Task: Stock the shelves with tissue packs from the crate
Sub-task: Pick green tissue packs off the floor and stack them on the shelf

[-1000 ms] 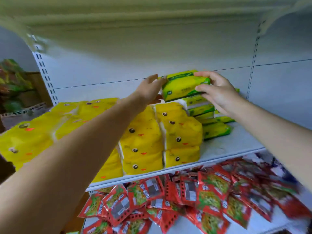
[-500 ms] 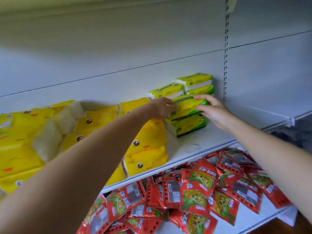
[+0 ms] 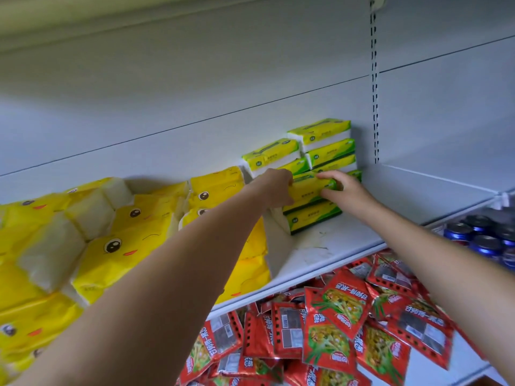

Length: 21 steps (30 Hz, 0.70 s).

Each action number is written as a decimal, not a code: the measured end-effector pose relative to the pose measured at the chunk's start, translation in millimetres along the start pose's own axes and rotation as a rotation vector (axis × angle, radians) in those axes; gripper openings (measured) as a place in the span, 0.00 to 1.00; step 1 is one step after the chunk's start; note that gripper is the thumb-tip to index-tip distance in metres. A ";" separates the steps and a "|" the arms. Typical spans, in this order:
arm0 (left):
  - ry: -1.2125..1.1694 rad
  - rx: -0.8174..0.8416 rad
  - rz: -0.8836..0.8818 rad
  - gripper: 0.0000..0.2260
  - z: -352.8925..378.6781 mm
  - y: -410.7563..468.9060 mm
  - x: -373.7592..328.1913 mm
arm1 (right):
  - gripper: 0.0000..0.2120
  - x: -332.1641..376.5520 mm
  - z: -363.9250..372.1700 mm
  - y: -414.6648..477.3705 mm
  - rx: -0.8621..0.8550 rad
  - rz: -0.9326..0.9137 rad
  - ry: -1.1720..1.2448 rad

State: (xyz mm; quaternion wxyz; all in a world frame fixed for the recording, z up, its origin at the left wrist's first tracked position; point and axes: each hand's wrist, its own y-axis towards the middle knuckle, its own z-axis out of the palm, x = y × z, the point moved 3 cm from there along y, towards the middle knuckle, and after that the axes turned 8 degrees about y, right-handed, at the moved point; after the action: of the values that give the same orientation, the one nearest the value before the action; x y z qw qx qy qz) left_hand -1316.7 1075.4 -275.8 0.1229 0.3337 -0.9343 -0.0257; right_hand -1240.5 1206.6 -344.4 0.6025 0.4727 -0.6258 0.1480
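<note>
- Red snack packets (image 3: pixel 334 316) lie in a loose heap on the lower level, at 5 o'clock in the view and nearest the camera.
- Blue-topped cans (image 3: pixel 485 240) stand at 3 o'clock by the right edge, blurred.
- Yellow tissue packs (image 3: pixel 117 246) with cartoon duck faces crowd the white shelf (image 3: pixel 348 240) from 9 to 7 o'clock. They are piled unevenly and some are tilted.
- The shelf shows a bare, scuffed patch at centre, in front of the green packs.
- The left hand (image 3: pixel 276 188) reaches in from 7 o'clock and grips the left end of a green tissue pack (image 3: pixel 309 190), fingers curled round it.
- The right hand (image 3: pixel 342 190) comes in from 4 o'clock and holds the same pack's right end, fingers bent over its top edge.
- That pack lies flat on a second green pack (image 3: pixel 315 218), which rests on the shelf just beside the yellow ones.
- At 12 o'clock from the held pack, more green packs (image 3: pixel 328 146) sit in two stacks against the grey back panel (image 3: pixel 195 79), the right stack higher.
- A slotted upright (image 3: pixel 374 79) rises at 1 o'clock.
</note>
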 end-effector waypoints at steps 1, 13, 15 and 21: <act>-0.002 -0.003 0.000 0.22 0.6 0.3 -0.5 | 0.18 -2.0 -0.3 -1.2 -0.003 0.004 0.015; -0.014 -0.084 -0.020 0.22 -28.8 -8.2 8.4 | 0.21 30.1 -7.5 -7.3 -0.126 -0.109 -0.048; -0.027 -0.114 -0.047 0.21 -39.3 -13.8 19.9 | 0.20 44.7 -7.6 -9.4 -0.141 -0.159 -0.105; -0.057 -0.181 -0.086 0.20 -56.3 -49.4 70.0 | 0.21 95.2 23.2 -19.4 -0.075 -0.253 -0.195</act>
State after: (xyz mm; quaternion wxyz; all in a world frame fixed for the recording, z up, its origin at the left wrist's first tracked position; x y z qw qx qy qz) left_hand -1324.6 994.9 -212.8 0.1247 0.3603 -0.9160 -0.1248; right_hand -1223.4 1139.9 -272.1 0.5701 0.5369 -0.6219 0.0009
